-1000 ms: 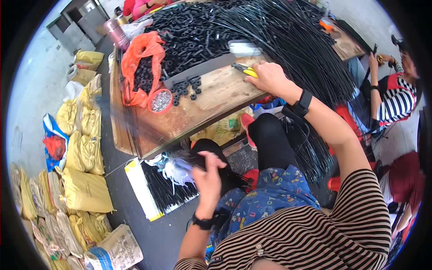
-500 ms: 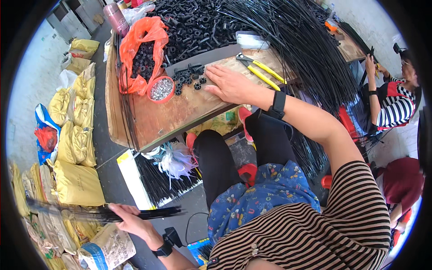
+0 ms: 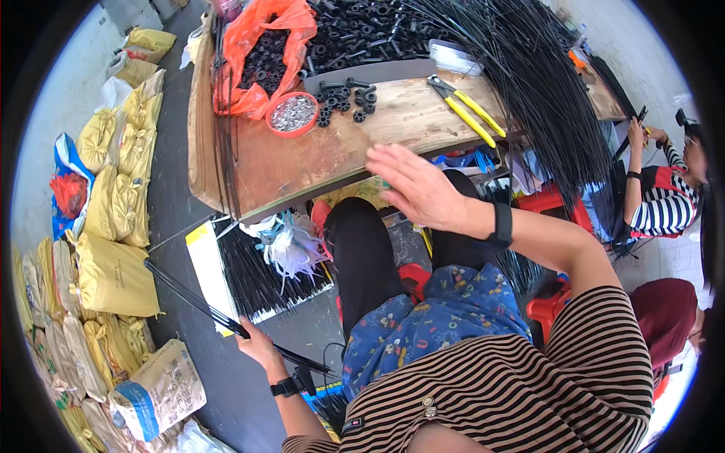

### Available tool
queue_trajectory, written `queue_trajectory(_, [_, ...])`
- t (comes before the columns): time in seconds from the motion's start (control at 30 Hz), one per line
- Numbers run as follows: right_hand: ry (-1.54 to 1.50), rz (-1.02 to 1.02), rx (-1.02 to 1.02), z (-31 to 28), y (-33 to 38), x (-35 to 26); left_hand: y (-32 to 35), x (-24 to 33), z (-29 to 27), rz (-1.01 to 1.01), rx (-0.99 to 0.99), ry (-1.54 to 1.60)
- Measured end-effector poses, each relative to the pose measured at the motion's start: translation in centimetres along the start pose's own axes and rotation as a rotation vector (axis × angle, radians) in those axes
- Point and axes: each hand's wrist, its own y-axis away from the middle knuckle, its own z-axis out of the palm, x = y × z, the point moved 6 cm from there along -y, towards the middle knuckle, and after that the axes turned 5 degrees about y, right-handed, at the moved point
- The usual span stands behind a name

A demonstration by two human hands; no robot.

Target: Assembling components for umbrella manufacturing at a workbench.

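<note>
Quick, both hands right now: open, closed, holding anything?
Left hand: closed around a bundle of thin black strands.
Right hand: open, nothing seen in it.

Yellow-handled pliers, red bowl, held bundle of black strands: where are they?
Yellow-handled pliers (image 3: 470,121): head view, on the lower handle.
Red bowl (image 3: 291,134): head view, on its near rim.
Held bundle of black strands (image 3: 195,297): head view, on its upper-left stretch.
</note>
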Motion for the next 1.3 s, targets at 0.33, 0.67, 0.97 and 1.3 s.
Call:
queue_trajectory(0.33, [0.073, -0.008, 0.121, 2.3, -5.2, -1.0, 0.2, -4.1, -4.4, -0.085, 0.077, -0.017])
queue_trajectory(0.67, [-0.067, -0.066, 0.095, 2.8, -7.7, -1.3, 0.5, -5.6, -4.7, -0.12, 0.068, -0.051])
queue_trajectory(0.97, [-0.28, -0.09, -0.039, 2.7, -7.5, -2.7, 0.7, -6.3, -4.1, -0.147, 0.056, -0.054])
queue_trajectory(1.3, [-0.077, -0.147, 0.134, 4.0, -7.9, -6.5, 0.6, -7.1, -3.7, -0.105, 0.046, -0.067])
